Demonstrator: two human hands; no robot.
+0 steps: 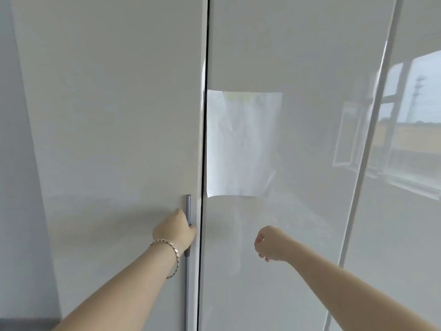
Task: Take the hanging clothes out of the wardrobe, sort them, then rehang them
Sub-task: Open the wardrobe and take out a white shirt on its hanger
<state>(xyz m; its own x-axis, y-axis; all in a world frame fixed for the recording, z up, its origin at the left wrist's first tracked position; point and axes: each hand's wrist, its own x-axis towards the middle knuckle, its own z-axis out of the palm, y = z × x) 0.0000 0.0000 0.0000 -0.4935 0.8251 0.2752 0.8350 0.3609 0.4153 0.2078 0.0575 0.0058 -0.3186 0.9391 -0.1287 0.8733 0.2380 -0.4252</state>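
A glossy white wardrobe fills the view, with its left door [114, 130] and middle door [298, 235] meeting at a dark vertical gap. My left hand [175, 231], with a bracelet on the wrist, grips the grey vertical bar handle [188, 283] on the left door's right edge. My right hand [268, 243] hovers in front of the middle door with its fingers loosely curled, holding nothing. The doors look almost closed, and no clothes are visible.
A white sheet of paper [243, 143] is stuck on the middle door beside the gap. A third door panel [405, 235] at the right reflects a window. A grey wall [16, 187] borders the wardrobe on the left.
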